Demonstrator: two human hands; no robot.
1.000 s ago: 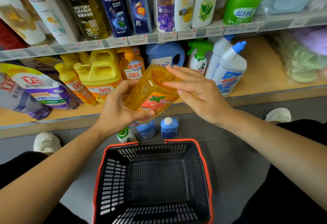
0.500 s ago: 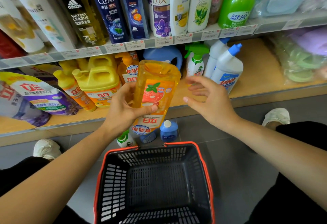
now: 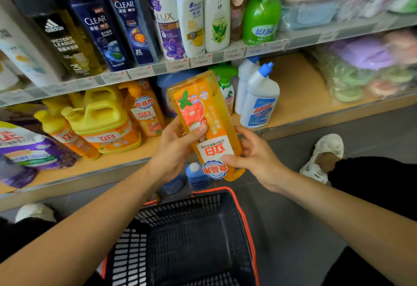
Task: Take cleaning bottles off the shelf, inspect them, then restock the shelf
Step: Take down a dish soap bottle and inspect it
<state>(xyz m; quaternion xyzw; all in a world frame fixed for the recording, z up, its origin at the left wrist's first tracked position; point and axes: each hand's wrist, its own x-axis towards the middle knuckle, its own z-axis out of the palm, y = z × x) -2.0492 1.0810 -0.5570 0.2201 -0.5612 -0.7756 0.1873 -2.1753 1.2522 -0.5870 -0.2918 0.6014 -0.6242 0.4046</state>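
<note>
Bottle first: where is the one being handled?

Between both hands, above the shopping basket (image 3: 180,208). It's an orange dish-soap bottle (image 3: 209,127), held upside down with the label facing up. The left hand (image 3: 174,151) grips the upturned base end, thumb on the label. The right hand (image 3: 257,160) grips the neck end, thumb across the logo.

Which stage, then?

Inspection, I'd judge. It's off the lower shelf (image 3: 300,96) and not yet back.

And what's left?

Most of it, probably. Blue bottles (image 3: 196,176) stand on the floor under the hands, waiting to be restocked. Beyond the hands, the toilet-cleaner bottles (image 3: 259,103), yellow jug (image 3: 106,118) and pump bottle (image 3: 144,109) sit shelved. Whether those were checked, I cannot tell.
</note>
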